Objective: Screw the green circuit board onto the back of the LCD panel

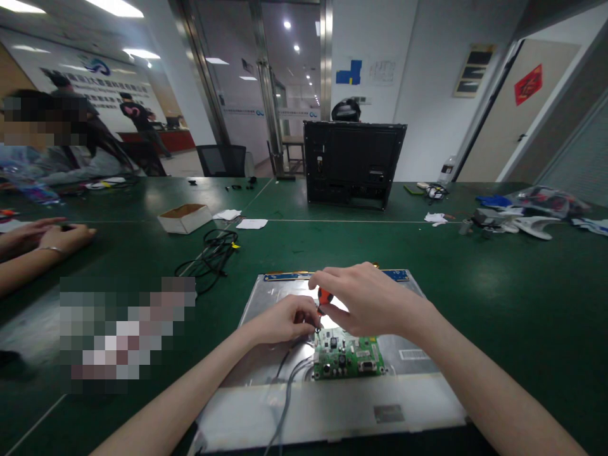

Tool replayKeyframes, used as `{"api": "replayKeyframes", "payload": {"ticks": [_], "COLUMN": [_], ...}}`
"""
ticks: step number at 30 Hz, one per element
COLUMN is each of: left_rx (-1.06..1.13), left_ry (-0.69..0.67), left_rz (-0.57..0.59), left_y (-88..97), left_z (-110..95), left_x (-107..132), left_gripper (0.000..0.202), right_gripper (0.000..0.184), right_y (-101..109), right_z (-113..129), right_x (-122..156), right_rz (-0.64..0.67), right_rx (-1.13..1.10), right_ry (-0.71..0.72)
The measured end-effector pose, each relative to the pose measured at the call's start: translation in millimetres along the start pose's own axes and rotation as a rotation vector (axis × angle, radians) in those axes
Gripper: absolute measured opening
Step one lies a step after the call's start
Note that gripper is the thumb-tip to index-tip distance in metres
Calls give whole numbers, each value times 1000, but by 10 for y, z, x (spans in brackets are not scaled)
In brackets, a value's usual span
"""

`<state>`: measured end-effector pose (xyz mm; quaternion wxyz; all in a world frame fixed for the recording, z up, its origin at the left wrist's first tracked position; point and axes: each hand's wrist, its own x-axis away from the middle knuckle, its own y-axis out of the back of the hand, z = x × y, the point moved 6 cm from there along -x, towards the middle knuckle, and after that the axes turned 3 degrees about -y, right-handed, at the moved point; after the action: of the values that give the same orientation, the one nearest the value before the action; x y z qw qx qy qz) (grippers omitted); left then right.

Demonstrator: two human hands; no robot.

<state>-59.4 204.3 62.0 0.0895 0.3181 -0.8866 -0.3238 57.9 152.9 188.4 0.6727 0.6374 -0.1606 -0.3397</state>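
Nearest the camera lies the pale near strip of a metal-backed panel [342, 405], flat on the green tabletop [475, 285], with grey cables [288, 399] running over it toward the near edge from the left side of a green circuit board [349, 358]. That board sits on the panel's metal back, right of the cables. At its far left corner stands what looks like a screwdriver [324, 296] with a red and black handle.

The step seems to be working a fastener at that corner. To do it well, keep the shaft square to the board, press only enough to seat the tip, and turn in short, even twists; a slip could scratch the nearby components. The cables should be kept clear of the tip, too.

The right hand [368, 297] comes over from the right, thumb and forefinger pinching the handle from either side. The left hand [285, 318] reaches in low from the left, fingers curled, thumb and forefinger drawn close together beside the driver's lower end. Whether they pinch the shaft, a small screw or nothing, I cannot tell.
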Motion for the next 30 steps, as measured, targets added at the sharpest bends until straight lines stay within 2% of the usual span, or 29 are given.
{"api": "replayKeyframes", "payload": {"ticks": [8,30], "left_rx": [-8,38], "left_ry": [7,28], "left_rz": [-2,25], "left_y": [14,7], "left_z": [-39,-16], "left_x": [4,5], "left_gripper": [5,9], "right_gripper": [11,14], "right_y": [-3,-5], "right_z": [-4,-15], "right_x": [-16,-19], "right_rz": [-3,-9], "right_rx": [-1,6], "right_ry": [-7,-5]}}
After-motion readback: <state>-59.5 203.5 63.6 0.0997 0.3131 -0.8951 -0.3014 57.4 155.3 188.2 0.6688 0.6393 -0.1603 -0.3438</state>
